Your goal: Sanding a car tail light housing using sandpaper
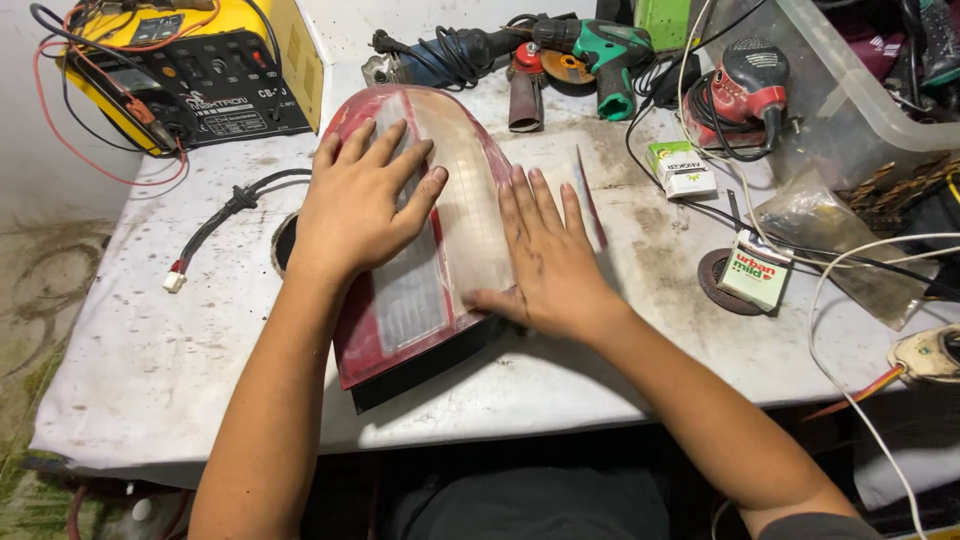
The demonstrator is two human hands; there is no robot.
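Observation:
A red and clear car tail-light lens (455, 200) lies on a dirty white worktable (150, 340). My left hand (360, 200) rests flat on the lens's upper left part, fingers spread. My right hand (545, 255) lies flat on its right side, pressing a sheet of sandpaper (560, 165) against the clear strip. Neither hand curls around anything.
A yellow and black battery charger (200, 70) with red and black leads stands at the back left. A green drill (600, 50), a red sander (745, 85), small boxes (680, 170), a plastic bag (830, 225) and white cables (850, 290) crowd the back and right.

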